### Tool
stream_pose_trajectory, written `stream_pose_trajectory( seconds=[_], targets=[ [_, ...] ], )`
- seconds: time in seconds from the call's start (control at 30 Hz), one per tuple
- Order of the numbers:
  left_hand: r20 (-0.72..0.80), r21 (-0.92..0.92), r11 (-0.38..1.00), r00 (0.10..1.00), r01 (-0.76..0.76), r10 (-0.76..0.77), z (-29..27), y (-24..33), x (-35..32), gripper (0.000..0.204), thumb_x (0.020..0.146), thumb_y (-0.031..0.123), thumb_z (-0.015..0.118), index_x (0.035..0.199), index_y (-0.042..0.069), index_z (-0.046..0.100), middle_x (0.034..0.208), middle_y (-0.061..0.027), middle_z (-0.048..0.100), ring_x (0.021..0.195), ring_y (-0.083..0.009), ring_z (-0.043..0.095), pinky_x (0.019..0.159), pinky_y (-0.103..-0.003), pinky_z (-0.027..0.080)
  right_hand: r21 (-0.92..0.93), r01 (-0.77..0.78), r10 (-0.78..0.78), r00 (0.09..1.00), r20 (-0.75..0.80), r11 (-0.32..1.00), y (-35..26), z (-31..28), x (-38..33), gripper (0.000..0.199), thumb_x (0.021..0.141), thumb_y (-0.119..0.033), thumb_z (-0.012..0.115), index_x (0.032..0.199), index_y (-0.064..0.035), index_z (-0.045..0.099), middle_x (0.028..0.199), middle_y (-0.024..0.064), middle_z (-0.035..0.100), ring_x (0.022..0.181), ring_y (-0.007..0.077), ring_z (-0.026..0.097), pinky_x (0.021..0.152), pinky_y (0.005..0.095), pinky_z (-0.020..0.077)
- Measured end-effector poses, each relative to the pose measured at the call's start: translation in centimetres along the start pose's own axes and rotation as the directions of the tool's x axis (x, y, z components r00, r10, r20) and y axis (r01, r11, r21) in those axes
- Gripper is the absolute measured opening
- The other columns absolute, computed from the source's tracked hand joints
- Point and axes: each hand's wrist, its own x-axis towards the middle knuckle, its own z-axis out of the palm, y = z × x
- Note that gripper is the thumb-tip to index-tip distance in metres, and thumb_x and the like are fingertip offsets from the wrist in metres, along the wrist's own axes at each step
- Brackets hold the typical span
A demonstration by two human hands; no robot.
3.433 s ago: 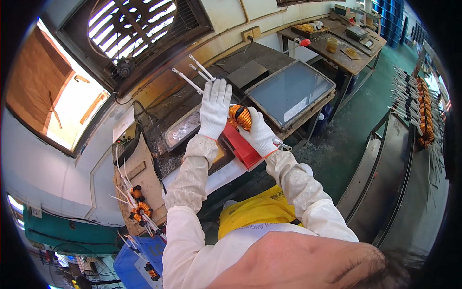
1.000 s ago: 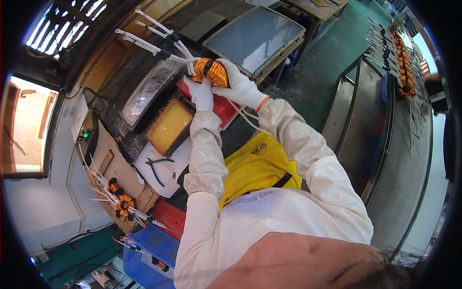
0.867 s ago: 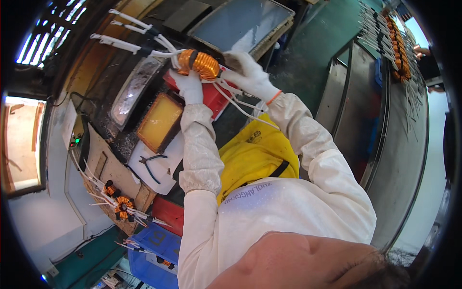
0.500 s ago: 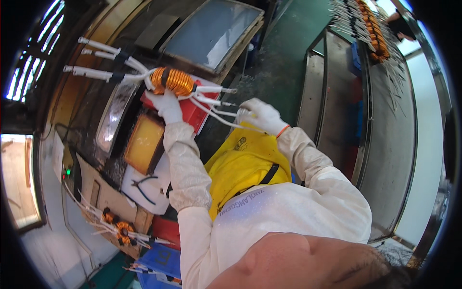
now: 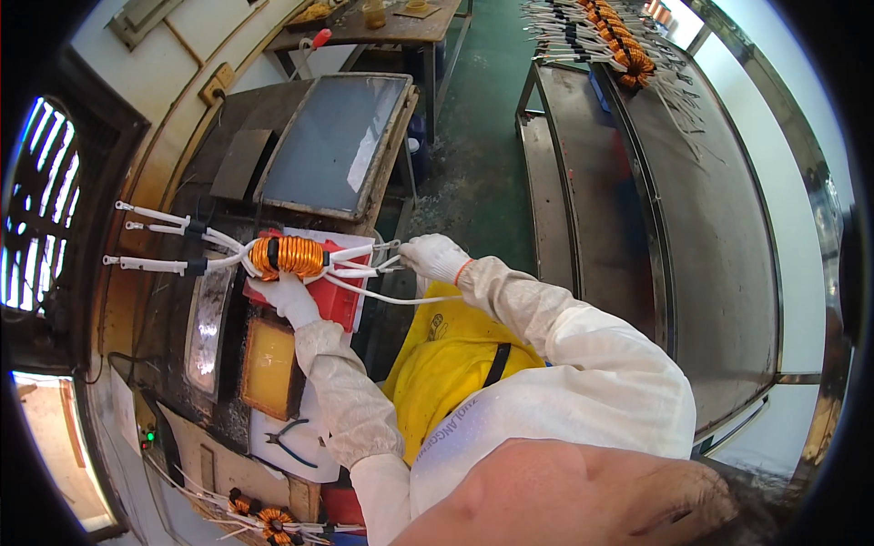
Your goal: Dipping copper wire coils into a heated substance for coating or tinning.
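Observation:
A copper-wound coil (image 5: 299, 258) with black bands lies across a red block (image 5: 335, 302). White sleeved leads (image 5: 166, 264) with metal lugs run out from its left end. More leads (image 5: 357, 271) leave its right end, and one longer white lead (image 5: 401, 299) hangs toward the yellow apron. My left hand (image 5: 289, 300), in a white glove, grips the coil from its near side. My right hand (image 5: 437, 258), gloved too, is closed at the lugged tips of the right-hand leads, its fingertips pinching one; the exact grip is partly hidden.
Close to my left forearm are a framed block of yellow material (image 5: 269, 362), a shiny metal tray (image 5: 208, 332) and pliers (image 5: 289, 439). A large grey-topped tray (image 5: 332, 141) stands beyond. At right, a metal rack (image 5: 719, 255) bears several coils (image 5: 628, 55). Other coils (image 5: 273, 523) lie lower left.
My right hand has moved from the long lead to the lugged tips nearer the coil. The long lead now hangs free of it. My left hand stays on the coil. The view has shifted.

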Motion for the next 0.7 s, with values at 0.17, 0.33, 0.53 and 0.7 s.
stream_pose_trajectory(
  seconds=[0.17, 0.33, 0.53, 0.7],
  targets=[
    [-0.054, 0.086, 0.996, 0.998, -0.038, 0.043, 0.3, -2.4, 1.4, 0.070, 0.090, 0.005, 0.064, 0.149, -0.002, 0.026, 0.138, -0.0273, 0.050, 0.126, -0.0409, 0.052, 0.104, -0.042, 0.044, 0.098, 0.039, -0.036, 0.999, -0.032, 0.994, 0.5, 0.6, 0.0, 0.027, 0.098, -0.028, 0.053, 0.115, -0.0103, 0.064, 0.109, 0.0155, 0.065, 0.104, 0.0354, 0.062, 0.089, 0.0434, 0.0500],
    [-0.052, 0.098, 0.994, 0.997, -0.055, 0.060, 0.4, -3.0, 2.2, 0.076, 0.086, 0.007, 0.066, 0.149, 0.000, 0.024, 0.136, -0.0298, 0.051, 0.124, -0.0442, 0.053, 0.103, -0.045, 0.045, 0.281, 0.103, 0.024, 0.910, -0.414, 0.954, 2.3, -0.1, -3.3, 0.039, 0.090, -0.033, 0.063, 0.121, -0.0082, 0.062, 0.115, 0.0162, 0.062, 0.110, 0.0351, 0.058, 0.094, 0.0418, 0.0472],
    [-0.027, 0.165, 0.983, 0.997, 0.081, -0.077, 0.8, 0.1, 1.0, 0.081, 0.084, 0.012, 0.064, 0.152, 0.004, 0.021, 0.133, -0.0318, 0.052, 0.122, -0.0454, 0.053, 0.103, -0.048, 0.043, 0.113, 0.396, -0.349, 0.888, -0.298, 0.911, 1.2, 1.8, -6.4, 0.039, 0.092, -0.025, 0.058, 0.127, -0.0103, 0.056, 0.102, 0.0193, 0.065, 0.096, 0.0362, 0.064, 0.083, 0.0421, 0.0521],
    [-0.053, 0.009, 0.999, 0.998, -0.035, 0.035, 0.3, -1.9, 1.4, 0.083, 0.081, 0.011, 0.065, 0.150, -0.001, 0.021, 0.134, -0.0323, 0.052, 0.124, -0.0431, 0.053, 0.103, -0.044, 0.043, -0.058, 0.332, -0.334, 0.942, -0.026, 0.941, 0.4, 3.2, -6.8, 0.039, 0.091, -0.013, 0.054, 0.130, -0.0134, 0.051, 0.098, 0.0182, 0.067, 0.086, 0.0363, 0.067, 0.071, 0.0439, 0.0537]
  ],
)
